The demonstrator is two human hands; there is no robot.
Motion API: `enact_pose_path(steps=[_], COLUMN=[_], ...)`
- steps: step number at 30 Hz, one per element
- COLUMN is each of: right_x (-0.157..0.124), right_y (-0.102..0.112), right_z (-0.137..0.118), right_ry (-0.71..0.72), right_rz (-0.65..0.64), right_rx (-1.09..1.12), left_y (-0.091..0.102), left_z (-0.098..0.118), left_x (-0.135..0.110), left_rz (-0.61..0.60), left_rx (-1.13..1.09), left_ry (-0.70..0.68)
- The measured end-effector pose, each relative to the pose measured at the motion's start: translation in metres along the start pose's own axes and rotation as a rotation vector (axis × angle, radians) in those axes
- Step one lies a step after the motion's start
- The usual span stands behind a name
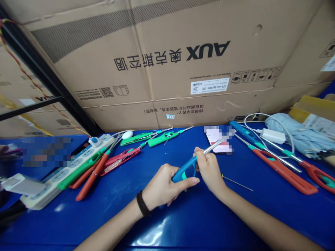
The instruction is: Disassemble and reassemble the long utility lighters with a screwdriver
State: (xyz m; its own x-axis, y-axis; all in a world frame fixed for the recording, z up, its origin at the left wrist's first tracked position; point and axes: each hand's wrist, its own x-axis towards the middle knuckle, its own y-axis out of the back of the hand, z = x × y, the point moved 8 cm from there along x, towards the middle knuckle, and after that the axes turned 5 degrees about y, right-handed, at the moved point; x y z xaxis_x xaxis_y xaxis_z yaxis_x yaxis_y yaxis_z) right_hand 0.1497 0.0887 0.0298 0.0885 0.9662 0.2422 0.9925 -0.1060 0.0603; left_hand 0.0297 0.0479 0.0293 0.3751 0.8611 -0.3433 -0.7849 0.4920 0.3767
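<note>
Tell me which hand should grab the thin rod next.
Probably the right hand: both hold the blue lighter, but the thin rod lies beside the right, farther from the left hand.

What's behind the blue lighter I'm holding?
Behind the blue lighter are a phone and, farther back, an AUX cardboard box. The lighter's metal tube covers part of the phone; whatever your right hand covers is hidden.

Part of the blue lighter point(181, 170) lost in the grip

The left hand point(163, 184) hides the rear of the handle, and the right hand point(210, 171) covers where the metal tube meets the body. One end of a thin rod point(239, 184), possibly a screwdriver, disappears behind the right hand. Pixel blocks obscure much of the phone point(217, 138). The rightmost red lighter point(315, 174) is cut off by the right edge; the carton's point(170, 29) smallest print is illegible.
</note>
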Motion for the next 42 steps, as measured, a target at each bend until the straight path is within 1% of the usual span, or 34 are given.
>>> enact_pose_path(steps=[1, 2, 3, 8, 9, 10, 11, 12, 17, 19, 22, 24, 25, 27, 29, 32, 35, 36, 38, 41, 42], right_x=[0.000, 0.000, -0.001, -0.003, -0.003, -0.003, -0.003, -0.003, -0.003, -0.001, 0.003, 0.005, 0.006, 0.007, 0.010, 0.016, 0.023, 0.025, 0.029, 0.033, 0.033], right_y=[0.000, 0.000, 0.000, -0.001, -0.002, -0.002, -0.002, -0.002, 0.000, 0.001, 0.002, -0.001, -0.003, -0.005, -0.004, 0.006, 0.023, 0.029, 0.037, 0.038, 0.037], right_z=[-0.001, -0.001, -0.002, -0.004, -0.004, -0.004, -0.004, -0.003, -0.001, -0.003, -0.012, -0.018, -0.019, -0.016, -0.010, 0.000, 0.011, 0.012, 0.012, 0.011, 0.011], right_ry=[0.004, 0.004, 0.001, -0.010, -0.008, -0.005, -0.002, 0.002, 0.039, 0.080, 0.180, 0.232, 0.235, 0.198, 0.139, 0.047, -0.066, -0.084, -0.093, -0.110, -0.111], right_rz=[0.004, 0.007, 0.009, -0.015, -0.021, -0.023, -0.021, -0.014, 0.012, 0.007, -0.053, -0.140, -0.180, -0.219, -0.185, -0.070, 0.098, 0.145, 0.187, 0.160, 0.143], right_rx=[0.000, 0.001, 0.002, 0.026, 0.030, 0.032, 0.031, 0.029, 0.011, -0.008, -0.042, -0.064, -0.067, -0.046, 0.010, 0.112, 0.221, 0.255, 0.300, 0.299, 0.282], left_y=[0.001, 0.000, -0.003, -0.025, -0.027, -0.027, -0.025, -0.021, -0.001, 0.007, 0.022, 0.032, 0.035, 0.038, 0.038, 0.037, 0.040, 0.042, 0.051, 0.062, 0.064], left_z=[-0.001, -0.001, -0.002, -0.003, -0.003, -0.002, -0.001, -0.001, 0.004, 0.012, 0.025, 0.030, 0.031, 0.033, 0.033, 0.030, 0.023, 0.021, 0.020, 0.026, 0.027], left_x=[0.000, -0.001, -0.001, -0.006, -0.007, -0.007, -0.006, -0.005, -0.001, -0.002, -0.005, -0.007, -0.008, -0.009, -0.008, -0.005, 0.001, 0.002, 0.004, -0.001, -0.001], left_rz=[0.031, 0.027, -0.011, -0.360, -0.395, -0.404, -0.383, -0.333, 0.003, 0.123, 0.329, 0.439, 0.469, 0.471, 0.426, 0.360, 0.310, 0.311, 0.372, 0.515, 0.540], left_rx=[0.019, 0.014, -0.016, -0.332, -0.362, -0.362, -0.329, -0.267, 0.154, 0.324, 0.575, 0.698, 0.730, 0.724, 0.665, 0.549, 0.390, 0.343, 0.297, 0.343, 0.372], left_ry=[-0.003, 0.000, 0.011, 0.143, 0.159, 0.160, 0.143, 0.115, -0.034, -0.133, -0.280, -0.326, -0.340, -0.370, -0.387, -0.368, -0.324, -0.316, -0.339, -0.450, -0.478])
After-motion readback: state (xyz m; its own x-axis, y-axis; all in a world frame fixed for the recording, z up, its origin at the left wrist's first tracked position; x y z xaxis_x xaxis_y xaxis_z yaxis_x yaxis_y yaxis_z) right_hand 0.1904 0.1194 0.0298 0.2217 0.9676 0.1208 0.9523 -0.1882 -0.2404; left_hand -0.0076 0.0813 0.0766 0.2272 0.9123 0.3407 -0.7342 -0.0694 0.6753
